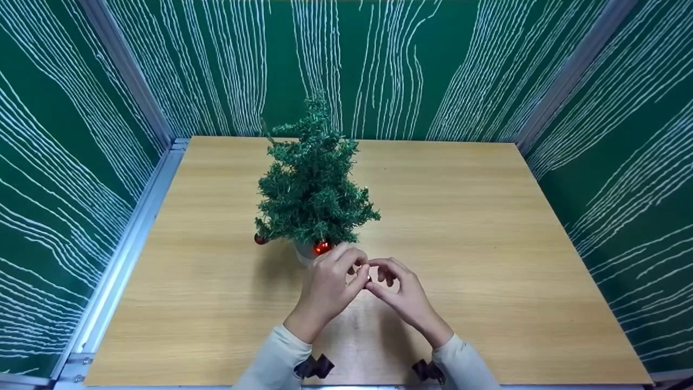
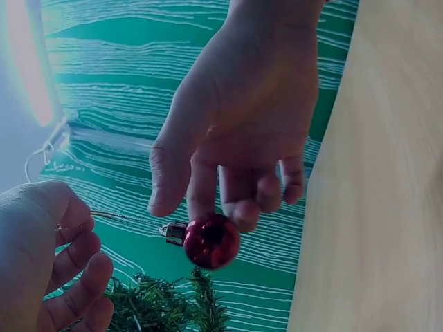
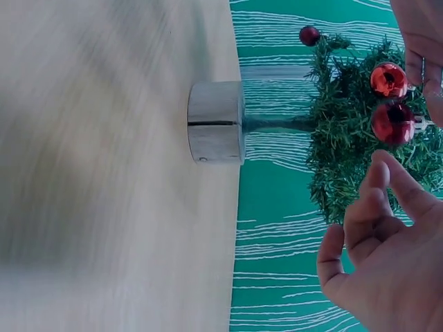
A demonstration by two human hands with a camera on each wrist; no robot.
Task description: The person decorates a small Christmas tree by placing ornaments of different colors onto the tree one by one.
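A shiny dark-red ball ornament [image 2: 212, 241] with a metal cap hangs on a thin cord [image 2: 124, 216]. My left hand [image 1: 330, 279] pinches the upper end of that cord between thumb and finger. Beside the ball is my right hand [image 1: 400, 287], its fingers loosely bent and spread, with fingertips close to the ball and holding nothing. In the head view the hands mostly hide this ornament. Just beyond them stands a small artificial Christmas tree [image 1: 314, 184]. One bright red ball [image 1: 322, 247] hangs on its front and a darker red ball [image 1: 261, 238] at its lower left.
The tree's round pale base [image 3: 216, 123] stands on the wooden table [image 1: 460, 216], left of the middle. Green panels [image 1: 390, 70] with white wavy lines enclose the back and both sides. A metal rail [image 1: 135, 227] runs along the left edge.
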